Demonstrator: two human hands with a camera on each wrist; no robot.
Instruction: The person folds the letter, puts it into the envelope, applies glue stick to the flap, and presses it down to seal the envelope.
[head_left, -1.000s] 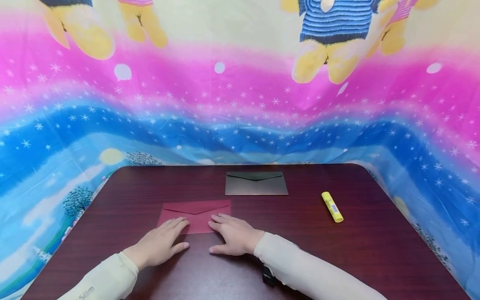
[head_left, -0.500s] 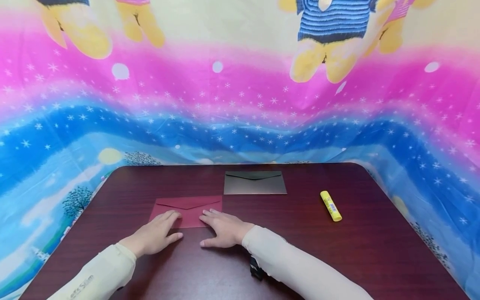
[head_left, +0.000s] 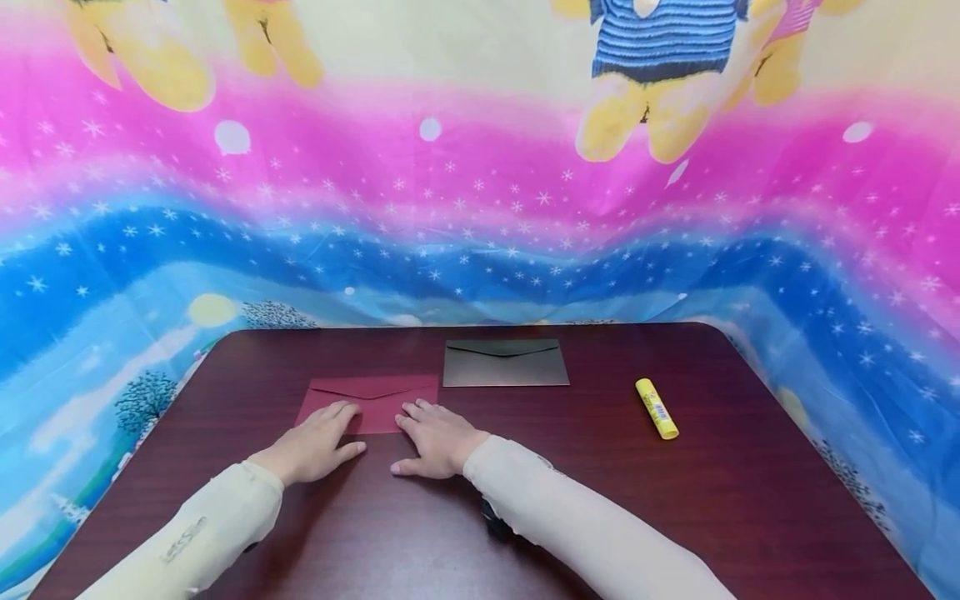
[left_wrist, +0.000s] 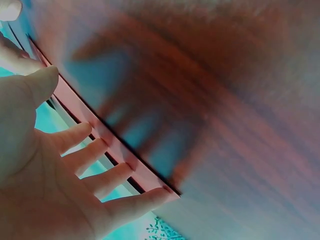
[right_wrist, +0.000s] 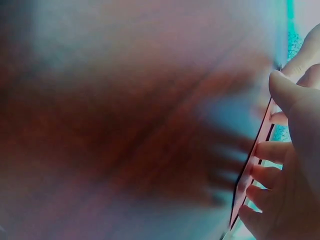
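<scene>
A dark red envelope (head_left: 375, 404) lies flat on the table with its pointed flap at the far side. My left hand (head_left: 318, 442) rests fingertips on its left part, the thumb spread toward the middle. On its right part lie the fingertips of my right hand (head_left: 438, 437), thumb also spread out. In the left wrist view, the fingertips (left_wrist: 131, 167) touch the envelope (left_wrist: 112, 142) in a row along its near edge. The right wrist view shows the fingers (right_wrist: 262, 175) laid on the envelope (right_wrist: 243, 180) likewise. Neither hand grips anything.
Behind the red envelope, a bit to the right, a dark grey envelope (head_left: 506, 367) lies near the back edge. A yellow glue stick (head_left: 657, 408) lies on the right side of the brown table (head_left: 600, 500). A colourful printed cloth (head_left: 480, 208) hangs behind.
Both hands have moved away from me and slightly left, with the red envelope sliding along under their fingers. The grey envelope and glue stick keep their places on the table.
</scene>
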